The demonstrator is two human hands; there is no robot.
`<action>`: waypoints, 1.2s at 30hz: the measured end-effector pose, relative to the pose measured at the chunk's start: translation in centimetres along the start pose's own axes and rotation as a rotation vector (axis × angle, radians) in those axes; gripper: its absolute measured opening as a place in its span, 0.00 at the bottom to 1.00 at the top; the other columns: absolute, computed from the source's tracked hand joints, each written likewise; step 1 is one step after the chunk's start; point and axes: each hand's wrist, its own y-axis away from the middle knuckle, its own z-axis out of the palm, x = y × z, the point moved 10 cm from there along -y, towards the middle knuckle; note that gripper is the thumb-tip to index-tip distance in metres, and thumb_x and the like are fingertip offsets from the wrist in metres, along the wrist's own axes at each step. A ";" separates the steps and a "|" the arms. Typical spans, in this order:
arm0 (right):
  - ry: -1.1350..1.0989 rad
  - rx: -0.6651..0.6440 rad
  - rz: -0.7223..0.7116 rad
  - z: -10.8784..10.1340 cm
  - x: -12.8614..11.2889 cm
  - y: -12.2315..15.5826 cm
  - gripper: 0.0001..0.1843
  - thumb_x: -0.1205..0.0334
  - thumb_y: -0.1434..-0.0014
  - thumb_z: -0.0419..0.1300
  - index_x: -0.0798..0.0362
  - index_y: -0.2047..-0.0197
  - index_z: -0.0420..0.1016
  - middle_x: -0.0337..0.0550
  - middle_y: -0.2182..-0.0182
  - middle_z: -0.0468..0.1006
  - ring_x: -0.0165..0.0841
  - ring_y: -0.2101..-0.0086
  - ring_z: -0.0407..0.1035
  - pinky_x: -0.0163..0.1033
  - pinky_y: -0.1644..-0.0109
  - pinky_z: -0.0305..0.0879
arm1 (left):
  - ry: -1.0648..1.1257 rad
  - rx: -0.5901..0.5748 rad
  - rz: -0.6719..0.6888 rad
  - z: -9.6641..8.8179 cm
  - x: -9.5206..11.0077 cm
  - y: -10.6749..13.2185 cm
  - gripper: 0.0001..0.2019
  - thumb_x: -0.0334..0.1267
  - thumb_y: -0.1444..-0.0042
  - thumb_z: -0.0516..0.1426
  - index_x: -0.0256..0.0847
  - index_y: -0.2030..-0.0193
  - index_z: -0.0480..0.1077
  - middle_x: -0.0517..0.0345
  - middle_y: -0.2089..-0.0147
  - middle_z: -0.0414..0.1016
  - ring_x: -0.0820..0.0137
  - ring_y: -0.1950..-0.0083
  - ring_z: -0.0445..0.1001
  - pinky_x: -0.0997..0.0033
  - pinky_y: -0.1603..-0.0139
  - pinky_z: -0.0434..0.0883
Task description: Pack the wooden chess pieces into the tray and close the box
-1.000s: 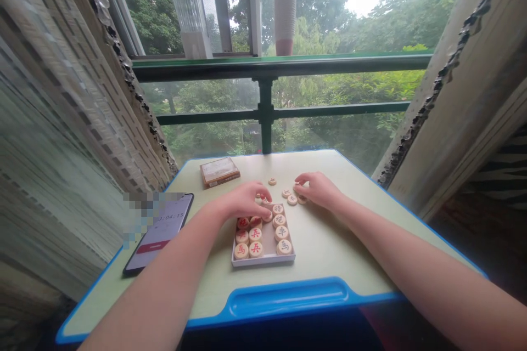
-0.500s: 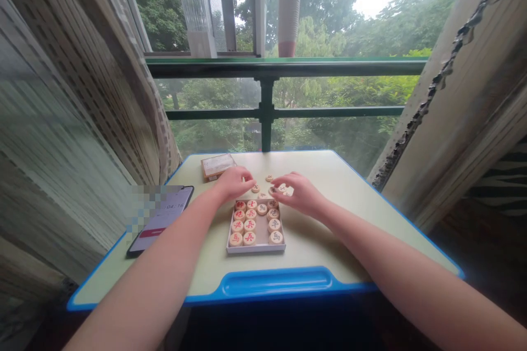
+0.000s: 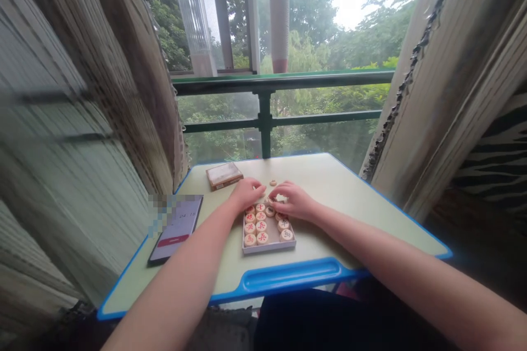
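Note:
A shallow white box point(image 3: 268, 248) lies on the small table point(image 3: 329, 186) and holds several round wooden chess pieces point(image 3: 256, 227) with red and black characters. My left hand point(image 3: 246, 193) rests at the box's far left corner, fingers curled over loose pieces. My right hand point(image 3: 293, 199) is at the far right end of the box, fingers pinched round a piece I can barely see. One loose piece point(image 3: 273, 182) lies alone just beyond both hands.
A phone point(image 3: 177, 227) with a lit screen lies at the table's left. A flat brown box point(image 3: 224, 174) sits at the far left. A blue pencil groove point(image 3: 291, 276) runs along the near edge. Curtains hang on both sides; a green railing stands behind.
Both hands have drawn closer together over the far end of the box. My right hand came in from the loose pieces on the right. The camera has tilted and shifted.

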 end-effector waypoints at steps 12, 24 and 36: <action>-0.008 0.045 0.063 -0.7 0.2 -0.3 0.07 0.66 0.51 0.59 0.53 0.66 0.74 0.42 0.69 0.77 0.32 0.66 0.66 0.38 0.60 0.63 | 0.507 -0.019 -0.270 0.7 -4.1 0.2 0.18 0.49 0.54 0.54 0.33 0.73 0.74 0.59 0.80 0.65 0.76 0.77 0.59 0.74 0.76 0.58; -0.031 0.007 0.108 -0.1 0.9 -0.9 0.05 0.66 0.52 0.60 0.54 0.69 0.75 0.40 0.72 0.75 0.30 0.69 0.64 0.36 0.64 0.62 | 0.476 -0.075 -0.247 1.2 -4.4 -0.1 0.22 0.53 0.54 0.55 0.32 0.70 0.75 0.58 0.80 0.66 0.74 0.76 0.62 0.72 0.71 0.60; 0.060 0.133 0.190 -1.0 2.9 -0.4 0.10 0.57 0.46 0.57 0.54 0.68 0.74 0.44 0.69 0.77 0.31 0.68 0.67 0.36 0.64 0.63 | 0.224 -0.122 -0.103 1.5 -2.4 0.1 0.17 0.49 0.51 0.53 0.35 0.70 0.73 0.56 0.73 0.73 0.70 0.70 0.66 0.71 0.67 0.62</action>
